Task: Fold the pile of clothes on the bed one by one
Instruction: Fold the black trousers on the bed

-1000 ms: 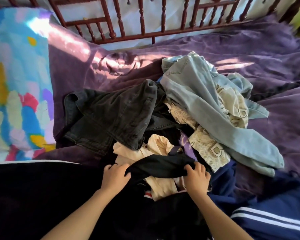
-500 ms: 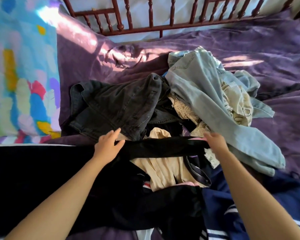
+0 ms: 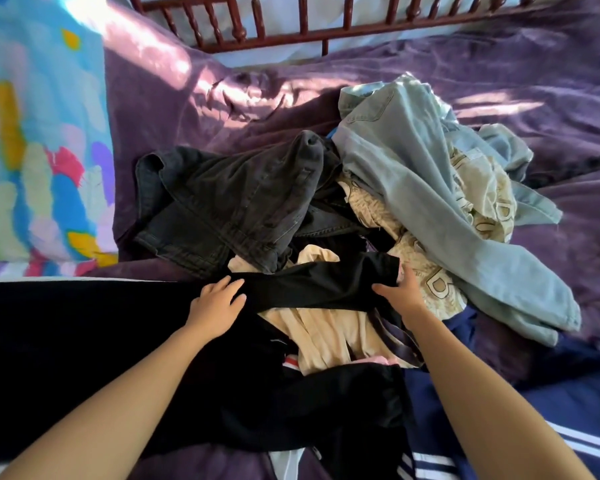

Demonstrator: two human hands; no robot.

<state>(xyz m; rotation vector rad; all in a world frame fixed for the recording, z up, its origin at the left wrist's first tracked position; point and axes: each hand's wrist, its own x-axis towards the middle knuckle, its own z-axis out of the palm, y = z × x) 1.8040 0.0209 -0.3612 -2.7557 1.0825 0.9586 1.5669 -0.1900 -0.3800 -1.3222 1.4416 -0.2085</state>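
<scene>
While the purple-covered bed [image 3: 499, 81] carries the pile of clothes [image 3: 413, 188], a black garment [image 3: 312, 289] lies stretched across its near edge, the left hand [image 3: 219, 303] pressing it with flat fingers [image 3: 222, 286], the right hand [image 3: 400, 294] pinching its cuff.

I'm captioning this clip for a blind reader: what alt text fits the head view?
Two hands hold a black garment stretched over a clothes pile on a purple bedspread: the left hand presses it flat, the right hand grips its end. Behind lie dark jeans and light jeans, crumpled.
</scene>
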